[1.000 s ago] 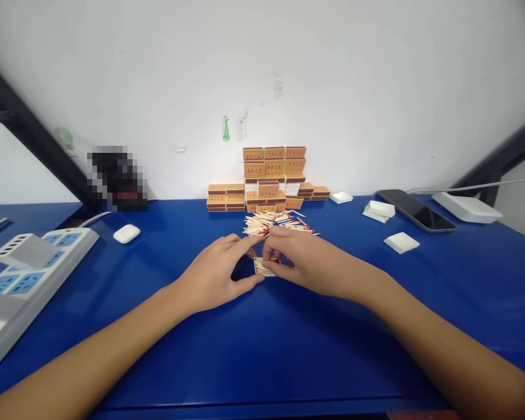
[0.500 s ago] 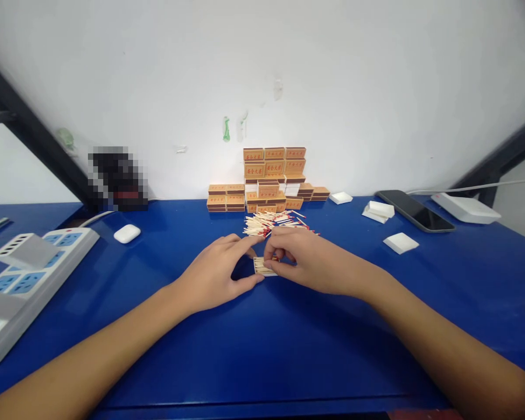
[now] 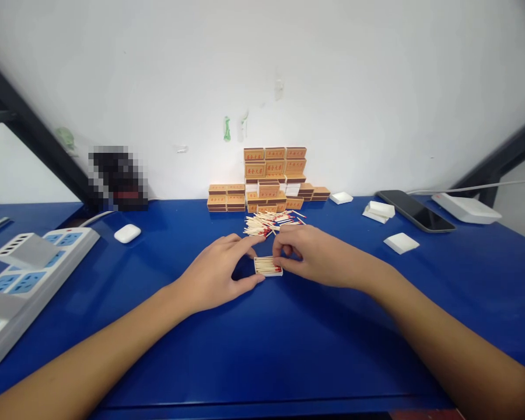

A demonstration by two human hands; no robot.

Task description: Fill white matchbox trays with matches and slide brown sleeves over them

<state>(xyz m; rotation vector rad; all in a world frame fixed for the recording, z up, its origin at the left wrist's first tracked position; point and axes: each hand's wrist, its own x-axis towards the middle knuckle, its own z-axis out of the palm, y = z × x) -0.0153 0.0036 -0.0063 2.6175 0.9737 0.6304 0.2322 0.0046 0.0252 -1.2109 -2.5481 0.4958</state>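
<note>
A small white matchbox tray (image 3: 268, 273) lies on the blue table, filled with red-tipped matches (image 3: 266, 265). My left hand (image 3: 216, 271) rests at its left end, thumb and fingers apart around the tray's corners. At the tray's right end is my right hand (image 3: 312, 255), its thumb and fingertips pressed together at the match heads; whatever is between them is too small to make out. Just beyond the hands lies a loose pile of matches (image 3: 262, 223). Behind the pile stand stacked orange-brown matchboxes (image 3: 275, 168).
White trays (image 3: 401, 242) lie to the right, near a black phone (image 3: 415, 210) and a white device (image 3: 466, 208). On the left are a white earbud case (image 3: 127, 234) and a power strip (image 3: 39, 274). A white wall rises behind the blue table (image 3: 262, 361).
My right hand has shifted slightly right and up, uncovering more of the tray and the red match heads. My left hand has stayed in place.
</note>
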